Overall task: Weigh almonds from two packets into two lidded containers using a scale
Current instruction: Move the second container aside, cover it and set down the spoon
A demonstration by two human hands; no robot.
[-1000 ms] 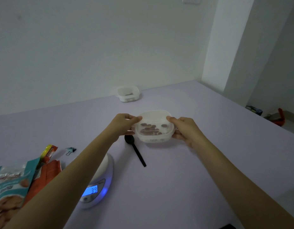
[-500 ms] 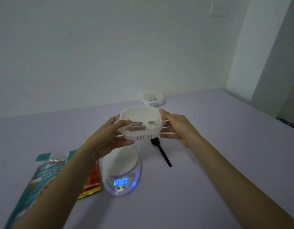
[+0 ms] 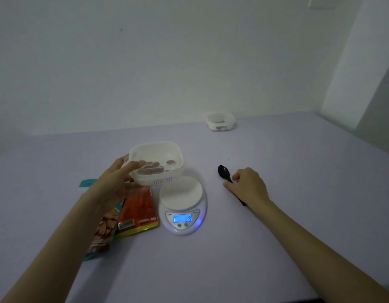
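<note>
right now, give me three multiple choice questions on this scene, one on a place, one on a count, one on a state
1. Where is the black spoon?
A) right of the scale
B) on top of it
C) on the floor

2. How many white containers are in view?
A) one
B) two
C) three

3. The scale's plate is:
A) bare
B) bearing a container
C) bearing a packet

Answers:
1 A: it lies on the table under the right hand.
2 B: the held container and the far container at the table's back.
3 A: the left hand holds its container up off the plate.
</note>
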